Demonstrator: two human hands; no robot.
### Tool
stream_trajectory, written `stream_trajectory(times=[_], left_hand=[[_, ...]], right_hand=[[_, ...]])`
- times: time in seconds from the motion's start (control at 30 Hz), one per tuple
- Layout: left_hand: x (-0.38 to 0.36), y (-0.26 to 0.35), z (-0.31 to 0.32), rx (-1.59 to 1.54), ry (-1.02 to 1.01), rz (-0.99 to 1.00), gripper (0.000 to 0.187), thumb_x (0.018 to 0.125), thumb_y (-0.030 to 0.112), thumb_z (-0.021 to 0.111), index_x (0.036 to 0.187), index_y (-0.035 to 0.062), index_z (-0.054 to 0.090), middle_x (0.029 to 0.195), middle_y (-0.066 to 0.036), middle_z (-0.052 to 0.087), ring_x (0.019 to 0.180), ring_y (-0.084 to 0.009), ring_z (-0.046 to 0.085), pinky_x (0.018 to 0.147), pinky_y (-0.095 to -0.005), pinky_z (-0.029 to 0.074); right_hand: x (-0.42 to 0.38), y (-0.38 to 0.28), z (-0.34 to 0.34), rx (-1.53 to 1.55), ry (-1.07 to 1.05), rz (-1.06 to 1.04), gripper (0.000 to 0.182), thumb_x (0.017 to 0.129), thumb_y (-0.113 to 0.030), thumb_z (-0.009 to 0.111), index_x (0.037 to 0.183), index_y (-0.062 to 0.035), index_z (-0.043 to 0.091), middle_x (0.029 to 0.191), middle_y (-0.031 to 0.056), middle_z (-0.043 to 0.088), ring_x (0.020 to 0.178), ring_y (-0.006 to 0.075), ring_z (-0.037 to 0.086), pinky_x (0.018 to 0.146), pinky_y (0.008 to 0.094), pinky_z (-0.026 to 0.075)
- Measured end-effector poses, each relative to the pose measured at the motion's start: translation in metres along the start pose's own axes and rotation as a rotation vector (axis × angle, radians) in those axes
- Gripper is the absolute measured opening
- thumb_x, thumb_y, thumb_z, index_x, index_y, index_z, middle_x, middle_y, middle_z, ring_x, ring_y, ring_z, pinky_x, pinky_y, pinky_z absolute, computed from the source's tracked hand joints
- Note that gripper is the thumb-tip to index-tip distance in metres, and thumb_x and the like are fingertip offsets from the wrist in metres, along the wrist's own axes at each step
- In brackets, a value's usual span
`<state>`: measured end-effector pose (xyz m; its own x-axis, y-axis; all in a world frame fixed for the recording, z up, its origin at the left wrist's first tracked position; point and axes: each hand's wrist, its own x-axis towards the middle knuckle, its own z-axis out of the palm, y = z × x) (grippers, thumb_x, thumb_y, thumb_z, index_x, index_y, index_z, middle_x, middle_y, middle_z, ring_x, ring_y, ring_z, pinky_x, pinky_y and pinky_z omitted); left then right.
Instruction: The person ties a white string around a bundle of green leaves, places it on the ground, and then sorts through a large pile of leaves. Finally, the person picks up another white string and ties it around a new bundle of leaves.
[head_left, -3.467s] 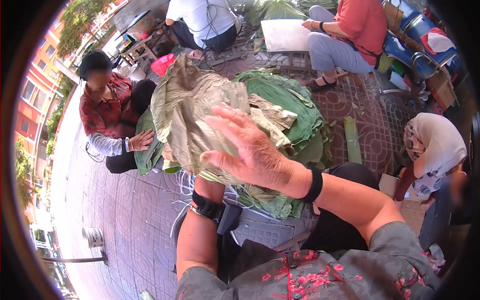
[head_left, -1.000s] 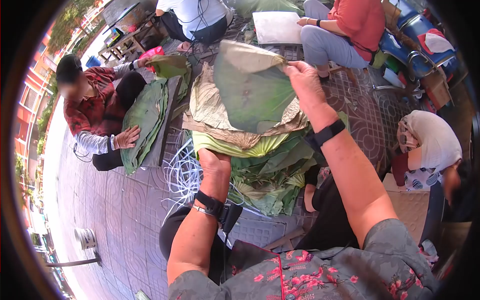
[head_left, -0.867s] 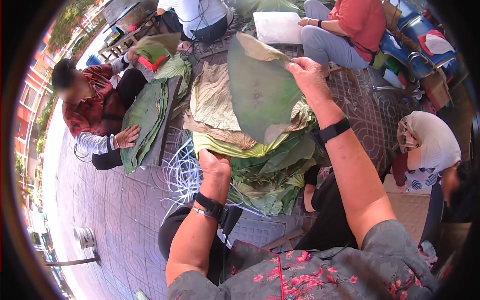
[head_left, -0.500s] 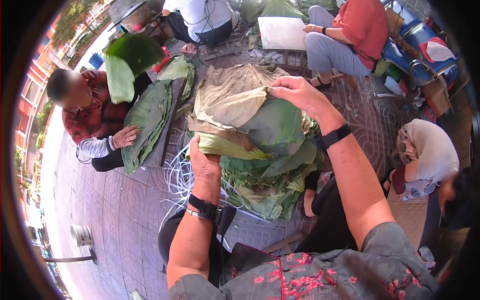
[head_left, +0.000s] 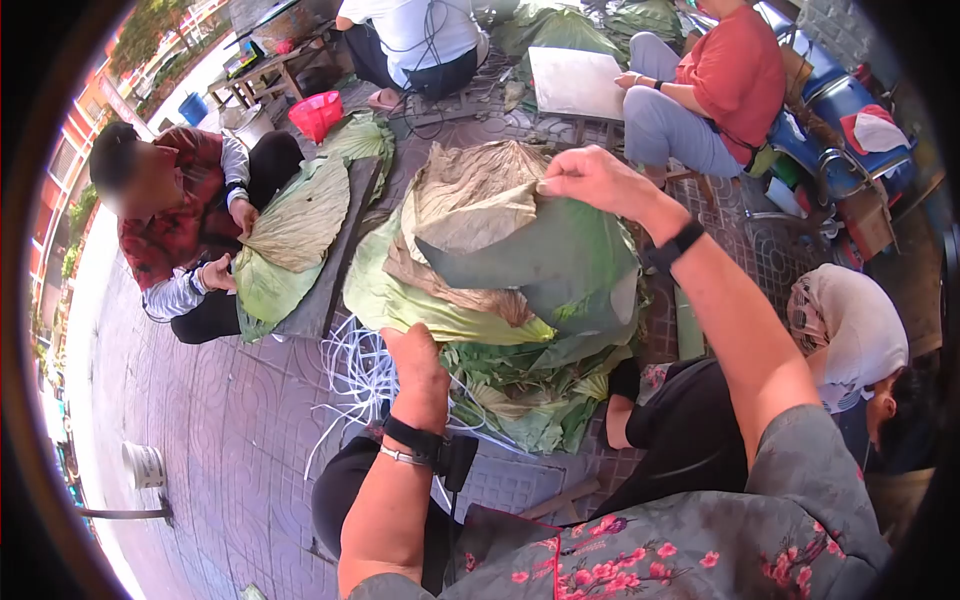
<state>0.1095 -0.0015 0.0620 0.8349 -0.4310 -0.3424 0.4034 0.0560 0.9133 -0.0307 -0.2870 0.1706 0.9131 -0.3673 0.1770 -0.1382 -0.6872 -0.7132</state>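
Observation:
Several large lotus leaves are stacked in front of me, with a brown, dried leaf (head_left: 470, 185) on top. The thumb and fingers of my right hand (head_left: 595, 185) pinch the folded-over edge of that brown leaf, at the far right of the pile. My left hand (head_left: 412, 360) is at the near left, at the edge of a yellow-green lotus leaf (head_left: 440, 312); its fingers are hidden under the leaf, which it holds. A grey-green leaf (head_left: 580, 265) lies between my hands. More green leaves (head_left: 530, 400) are heaped below.
White plastic strips (head_left: 355, 370) lie on the paving left of the pile. A co-worker (head_left: 170, 220) at the left handles leaves on a dark board (head_left: 335, 270). Another person (head_left: 735, 80) sits at the far right with a pale board (head_left: 575, 80). A person (head_left: 850, 320) bends at the right.
The yellow-green leaf now spreads further left over my left hand, whose fingers have gone out of sight. My right hand keeps its pinch. The co-worker's raised leaf is now down on the board.

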Motion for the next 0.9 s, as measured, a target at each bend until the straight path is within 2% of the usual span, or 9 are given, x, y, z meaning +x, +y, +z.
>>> stream_trajectory(times=[0.07,0.17,0.2,0.3,0.43,0.47,0.7,0.83,0.9], left_hand=[[-0.001,-0.001,-0.004,0.095,0.083,-0.154,0.050,0.084,0.002,0.052,0.130,-0.0055,0.034,0.117,-0.017,0.055,0.102,-0.0253,0.058,0.087,-0.0355,0.049],[0.001,-0.030,-0.011,0.196,0.127,-0.091,0.070,0.083,0.008,0.057,0.144,-0.0063,0.027,0.124,-0.020,0.050,0.111,-0.0283,0.055,0.086,-0.0365,0.051],[-0.027,-0.002,0.001,0.092,0.000,0.009,0.073,0.085,0.009,0.059,0.148,-0.0058,0.024,0.141,-0.028,0.040,0.129,-0.0332,0.045,0.103,-0.0396,0.041],[-0.037,-0.001,0.004,0.363,-0.103,0.220,0.069,0.088,0.005,0.057,0.147,-0.0057,0.023,0.144,-0.025,0.039,0.131,-0.0320,0.042,0.106,-0.0375,0.036],[-0.049,-0.006,0.006,0.536,-0.316,0.251,0.055,0.088,0.008,0.060,0.138,-0.0039,0.040,0.135,-0.023,0.048,0.126,-0.0319,0.049,0.104,-0.0380,0.040],[-0.052,-0.009,0.005,0.601,-0.384,0.302,0.052,0.092,0.012,0.061,0.140,0.0023,0.043,0.135,-0.021,0.045,0.119,-0.0293,0.053,0.090,-0.0337,0.048],[-0.086,-0.014,0.017,0.807,-0.551,0.386,0.044,0.090,0.018,0.062,0.128,-0.0016,0.051,0.131,-0.025,0.050,0.112,-0.0345,0.057,0.094,-0.0384,0.047],[-0.092,-0.021,0.017,0.820,-0.590,0.388,0.043,0.090,0.019,0.061,0.125,-0.0030,0.053,0.129,-0.026,0.052,0.107,-0.0382,0.058,0.094,-0.0410,0.047],[-0.093,-0.021,0.018,0.827,-0.597,0.412,0.042,0.090,0.020,0.061,0.124,-0.0033,0.053,0.128,-0.026,0.053,0.108,-0.0395,0.058,0.094,-0.0417,0.047]], right_hand=[[0.031,0.019,0.002,-0.104,-0.027,-0.023,0.026,0.087,-0.027,0.069,0.089,-0.0006,0.068,0.073,0.0031,0.064,0.069,0.0111,0.057,0.065,0.0295,0.046],[0.075,0.061,0.008,-0.338,-0.057,0.007,0.028,0.083,-0.032,0.069,0.091,-0.0052,0.071,0.080,0.0092,0.069,0.078,0.0238,0.065,0.073,0.0370,0.050],[0.086,0.075,0.013,-0.425,-0.067,0.030,0.029,0.082,-0.034,0.069,0.092,-0.0072,0.072,0.084,0.0112,0.071,0.083,0.0287,0.068,0.077,0.0399,0.051],[0.103,0.101,0.026,-0.467,0.128,0.059,0.031,0.081,-0.033,0.070,0.092,-0.0042,0.070,0.081,0.0137,0.069,0.079,0.0335,0.066,0.074,0.0413,0.051],[0.103,0.106,0.056,-0.721,0.356,-0.114,0.036,0.081,-0.030,0.069,0.110,-0.0084,0.066,0.109,0.0122,0.067,0.112,0.0316,0.060,0.094,0.0436,0.046],[0.100,0.104,0.068,-0.662,0.367,-0.167,0.038,0.080,-0.025,0.069,0.112,-0.0056,0.064,0.116,0.0121,0.063,0.119,0.0318,0.054,0.100,0.0430,0.042],[0.108,0.085,0.113,-0.710,0.269,-0.250,0.043,0.078,-0.020,0.070,0.118,-0.0061,0.062,0.128,0.0129,0.057,0.127,0.0321,0.049,0.106,0.0426,0.039],[0.137,0.090,0.103,-0.711,0.441,-0.033,0.030,0.080,-0.022,0.067,0.106,-0.0081,0.066,0.113,0.0101,0.063,0.112,0.0300,0.056,0.097,0.0434,0.043],[0.139,0.083,0.112,-0.653,0.720,-0.061,0.026,0.084,-0.025,0.066,0.103,-0.0073,0.066,0.109,0.0120,0.064,0.109,0.0306,0.058,0.095,0.0438,0.044]])
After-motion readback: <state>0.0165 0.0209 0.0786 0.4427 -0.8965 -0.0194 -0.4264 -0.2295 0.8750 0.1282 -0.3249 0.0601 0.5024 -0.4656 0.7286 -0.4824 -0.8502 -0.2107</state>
